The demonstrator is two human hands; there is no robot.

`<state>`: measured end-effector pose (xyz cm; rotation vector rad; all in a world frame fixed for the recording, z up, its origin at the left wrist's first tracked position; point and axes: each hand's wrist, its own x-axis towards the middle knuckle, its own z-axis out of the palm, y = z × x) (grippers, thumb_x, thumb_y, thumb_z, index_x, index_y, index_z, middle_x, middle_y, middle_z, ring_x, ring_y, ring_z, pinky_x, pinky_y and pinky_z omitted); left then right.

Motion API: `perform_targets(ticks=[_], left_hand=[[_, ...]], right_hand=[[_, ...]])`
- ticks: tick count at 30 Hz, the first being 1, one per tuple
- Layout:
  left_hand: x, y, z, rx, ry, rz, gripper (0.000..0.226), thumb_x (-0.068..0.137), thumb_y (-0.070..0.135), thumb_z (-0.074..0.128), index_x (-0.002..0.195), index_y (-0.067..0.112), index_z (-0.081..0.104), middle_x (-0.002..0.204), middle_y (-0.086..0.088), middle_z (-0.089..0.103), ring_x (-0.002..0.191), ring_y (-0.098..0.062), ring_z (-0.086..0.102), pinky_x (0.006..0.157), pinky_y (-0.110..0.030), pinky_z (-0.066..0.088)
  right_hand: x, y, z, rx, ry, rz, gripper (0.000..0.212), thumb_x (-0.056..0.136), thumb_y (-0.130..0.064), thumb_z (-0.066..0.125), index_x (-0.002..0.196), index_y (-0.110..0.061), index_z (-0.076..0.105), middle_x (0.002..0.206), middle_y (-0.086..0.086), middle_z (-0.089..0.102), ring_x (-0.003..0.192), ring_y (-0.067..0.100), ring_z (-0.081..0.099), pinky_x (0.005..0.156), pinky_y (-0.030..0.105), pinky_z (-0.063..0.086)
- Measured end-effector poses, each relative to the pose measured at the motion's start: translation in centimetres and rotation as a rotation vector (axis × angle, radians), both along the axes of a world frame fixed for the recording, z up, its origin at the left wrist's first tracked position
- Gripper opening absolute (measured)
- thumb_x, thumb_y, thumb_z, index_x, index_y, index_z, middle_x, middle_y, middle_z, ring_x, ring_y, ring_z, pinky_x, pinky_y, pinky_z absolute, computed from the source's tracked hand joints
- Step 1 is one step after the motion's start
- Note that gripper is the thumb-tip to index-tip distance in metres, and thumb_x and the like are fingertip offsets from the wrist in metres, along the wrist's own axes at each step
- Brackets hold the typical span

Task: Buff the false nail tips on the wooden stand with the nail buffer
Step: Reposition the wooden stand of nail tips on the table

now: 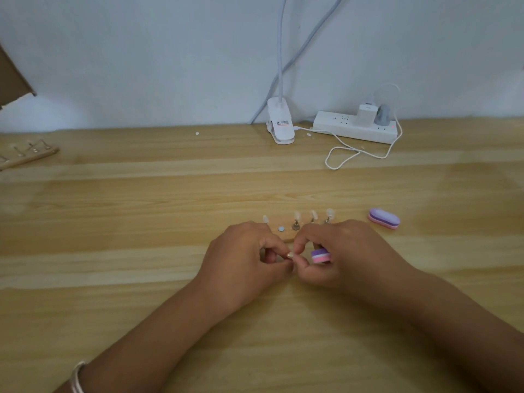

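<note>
A small wooden stand (pixel 286 234) lies on the table just beyond my hands. Several pale false nail tips (pixel 297 216) stand on metal holders along its far edge, and one spot shows only a light blue dot (pixel 280 228). My left hand (pixel 246 259) and my right hand (pixel 340 251) meet in front of the stand and pinch one loose nail tip (pixel 290 255) between their fingertips. A purple, white and pink nail buffer (pixel 321 256) is tucked under the curled fingers of my right hand.
A second purple and pink buffer (pixel 384 218) lies to the right of the stand. A white clip lamp (pixel 280 124), a power strip (pixel 354 127) and a looped white cable (pixel 343 154) sit at the back. Another wooden stand (pixel 27 154) is at far left.
</note>
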<state>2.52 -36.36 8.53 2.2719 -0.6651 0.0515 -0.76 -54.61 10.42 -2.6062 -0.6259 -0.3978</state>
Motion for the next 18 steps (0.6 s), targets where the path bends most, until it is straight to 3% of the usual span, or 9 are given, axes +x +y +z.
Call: perform_targets(ticks=[3,8,12,18], left_hand=[[0.08,-0.04,0.02,-0.004,-0.003,-0.003,0.009,0.07,0.035,0.079,0.077,0.03,0.076,0.062,0.014,0.055,0.065,-0.003,0.049,0.062,-0.031,0.045],[0.11,-0.05,0.04,-0.008,-0.002,-0.002,0.007,0.07,0.031,0.08,0.075,0.031,0.075,0.061,0.015,0.055,0.065,-0.002,0.049,0.061,-0.029,0.043],[0.11,-0.06,0.07,-0.016,0.013,0.0,0.008,0.069,0.031,0.08,0.075,0.032,0.075,0.06,0.016,0.054,0.063,-0.002,0.049,0.06,-0.029,0.043],[0.12,-0.04,0.16,-0.013,0.013,-0.008,0.008,0.069,0.03,0.08,0.075,0.032,0.075,0.06,0.014,0.053,0.062,-0.003,0.048,0.06,-0.033,0.046]], right_hand=[[-0.06,-0.06,-0.22,0.028,-0.036,0.029,0.014,0.071,-0.015,0.083,0.079,-0.018,0.072,0.051,-0.029,0.02,0.069,0.005,0.038,0.056,0.019,0.028],[0.24,0.04,-0.37,0.011,-0.066,0.017,0.019,0.067,-0.013,0.087,0.078,-0.019,0.072,0.051,-0.018,0.028,0.05,0.008,0.031,0.053,0.018,0.03],[0.2,0.01,-0.53,-0.013,-0.117,0.017,0.024,0.062,-0.012,0.091,0.075,-0.019,0.072,0.056,-0.017,0.031,0.048,0.008,0.029,0.054,0.016,0.03],[-0.01,0.15,-0.89,-0.029,-0.176,-0.008,0.028,0.056,-0.011,0.093,0.073,-0.018,0.072,0.047,-0.009,0.053,0.038,0.016,0.049,0.044,0.016,0.034]])
